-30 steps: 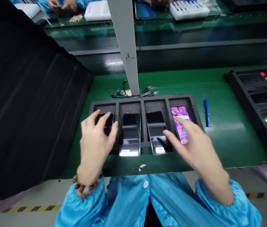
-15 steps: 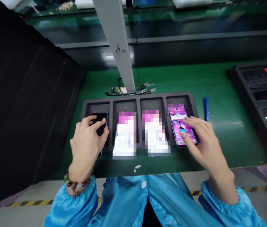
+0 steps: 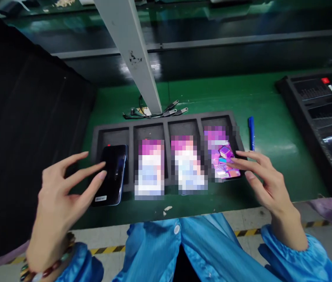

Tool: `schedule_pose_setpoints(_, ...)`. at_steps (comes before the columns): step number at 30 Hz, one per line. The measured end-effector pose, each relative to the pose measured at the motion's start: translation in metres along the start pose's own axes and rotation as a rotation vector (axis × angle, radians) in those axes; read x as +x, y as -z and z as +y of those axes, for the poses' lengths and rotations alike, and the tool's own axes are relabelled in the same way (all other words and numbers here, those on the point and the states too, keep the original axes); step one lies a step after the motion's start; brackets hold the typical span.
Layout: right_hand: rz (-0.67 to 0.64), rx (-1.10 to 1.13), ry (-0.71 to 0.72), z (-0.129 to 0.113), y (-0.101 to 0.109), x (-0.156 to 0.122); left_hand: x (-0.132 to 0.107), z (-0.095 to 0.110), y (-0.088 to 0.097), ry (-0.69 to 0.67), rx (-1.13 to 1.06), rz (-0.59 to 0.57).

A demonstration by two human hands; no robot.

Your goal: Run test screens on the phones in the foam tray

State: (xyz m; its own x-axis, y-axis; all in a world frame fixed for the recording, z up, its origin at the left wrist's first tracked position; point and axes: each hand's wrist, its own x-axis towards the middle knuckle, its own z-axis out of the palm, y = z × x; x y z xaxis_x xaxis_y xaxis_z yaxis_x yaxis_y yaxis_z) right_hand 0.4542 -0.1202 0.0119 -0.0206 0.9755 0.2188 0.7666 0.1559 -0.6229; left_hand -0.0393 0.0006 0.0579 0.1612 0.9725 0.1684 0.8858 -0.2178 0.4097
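Several smartphones lie side by side in a dark foam tray (image 3: 131, 156) on the green bench, their lower ends reaching over its near edge. The leftmost smartphone (image 3: 113, 172) has a black screen and a small white label. My left hand (image 3: 68, 184) is open at its left side, fingertips over the glass. Two middle phones, a lit phone (image 3: 149, 168) and another lit phone (image 3: 188, 166), have blurred pale screens. On the far right lies a phone with a purple screen (image 3: 223, 156). My right hand (image 3: 264, 176) is open, its fingers spread at that phone's right edge.
Black cables (image 3: 156, 114) with grey plugs lie behind the tray, by a grey metal post (image 3: 130, 51). A blue pen (image 3: 251, 133) is to the right. Another dark tray (image 3: 298, 113) holds black-screened phones at the far right. A black curtain (image 3: 30, 117) hangs left.
My left hand has opened and drawn back leftward off the black-screened phone, uncovering it. My right hand has shifted right, off the middle of the purple-screened phone. The view has moved slightly.
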Motion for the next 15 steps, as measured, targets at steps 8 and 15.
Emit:
schedule_pose_setpoints(8,-0.233,-0.024,0.168,-0.05,-0.03,0.043,-0.008,-0.037,-0.005,-0.063,0.081,-0.058)
schedule_pose_setpoints(15,-0.11,-0.162,0.057,-0.04,-0.039,0.078,0.009,0.021,-0.037,-0.431,-0.065,-0.419)
